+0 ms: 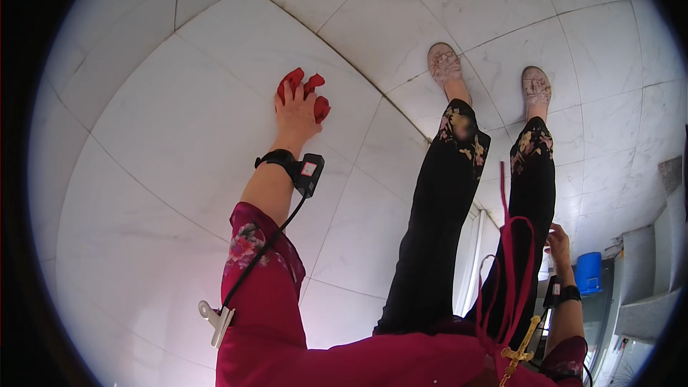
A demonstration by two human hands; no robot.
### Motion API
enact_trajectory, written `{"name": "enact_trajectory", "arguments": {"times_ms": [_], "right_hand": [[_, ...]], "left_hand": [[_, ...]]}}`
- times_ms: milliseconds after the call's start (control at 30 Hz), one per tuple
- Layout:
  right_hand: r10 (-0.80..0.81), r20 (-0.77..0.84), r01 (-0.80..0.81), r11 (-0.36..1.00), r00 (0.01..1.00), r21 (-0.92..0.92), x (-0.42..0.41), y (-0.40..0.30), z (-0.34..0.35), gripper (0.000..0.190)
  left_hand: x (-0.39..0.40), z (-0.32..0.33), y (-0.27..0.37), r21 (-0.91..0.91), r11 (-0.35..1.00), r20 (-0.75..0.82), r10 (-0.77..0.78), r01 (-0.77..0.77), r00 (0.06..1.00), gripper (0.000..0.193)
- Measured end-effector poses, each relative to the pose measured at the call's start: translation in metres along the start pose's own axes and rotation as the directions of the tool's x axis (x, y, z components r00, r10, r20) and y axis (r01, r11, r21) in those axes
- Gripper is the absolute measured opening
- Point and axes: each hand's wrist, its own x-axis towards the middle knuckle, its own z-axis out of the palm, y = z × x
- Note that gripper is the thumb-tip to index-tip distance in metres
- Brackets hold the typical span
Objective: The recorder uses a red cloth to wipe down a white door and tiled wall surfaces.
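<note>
My left hand (299,113) presses a crumpled red cloth (322,109) flat against the white tiled wall (215,145). Folds of the cloth stick out between and beyond the spread fingers. A black strap with a small boxed device (310,174) is on that wrist, its cable running up the sleeve to a metal clip (217,323). On the other side, my right hand (559,244) hangs beside my right trouser leg (529,215). Its fingers are loosely bent and apart, partly hidden by the leg, and nothing shows in them. A similar device sits on the right wrist.
My feet, in pink shoes (445,62), stand on the marbled floor tiles (500,0) beside the wall's base. A blue bucket (589,273) is behind my right hand, near grey steps or ledges (647,317). Red drawstrings (505,279) and a gold cross-shaped pendant (518,353) dangle in front of me.
</note>
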Motion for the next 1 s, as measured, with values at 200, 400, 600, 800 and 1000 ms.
{"name": "enact_trajectory", "arguments": {"times_ms": [200, 400, 600, 800, 1000], "right_hand": [[0.007, -0.018, -0.006, 0.999, 1.000, 0.032, 0.008, 0.019, -0.006, 0.024], [0.001, -0.046, 0.001, 0.999, 0.999, 0.039, 0.006, 0.031, -0.006, 0.023], [0.016, -0.054, -0.014, 1.000, 0.998, 0.023, -0.003, 0.031, -0.003, 0.023], [0.052, -0.052, -0.050, 0.998, 0.997, 0.044, 0.002, 0.039, 0.004, 0.028], [0.014, -0.087, -0.018, 0.999, 0.996, -0.048, 0.001, 0.042, -0.006, 0.026]], "left_hand": [[0.009, 0.004, 0.002, -0.006, 1.000, 0.055, 0.000, 0.001, 0.998, 0.062], [0.011, 0.005, 0.010, 0.007, 0.999, 0.042, -0.037, 0.036, 0.998, 0.063], [0.005, -0.001, 0.011, 0.022, 0.999, 0.083, -0.031, 0.029, 0.996, 0.063], [0.017, 0.016, -0.014, 0.030, 1.000, 0.018, -0.010, 0.010, 1.000, 0.063], [0.029, -0.010, -0.062, 0.115, 0.982, -0.319, -0.105, 0.149, 0.942, 0.061]]}}
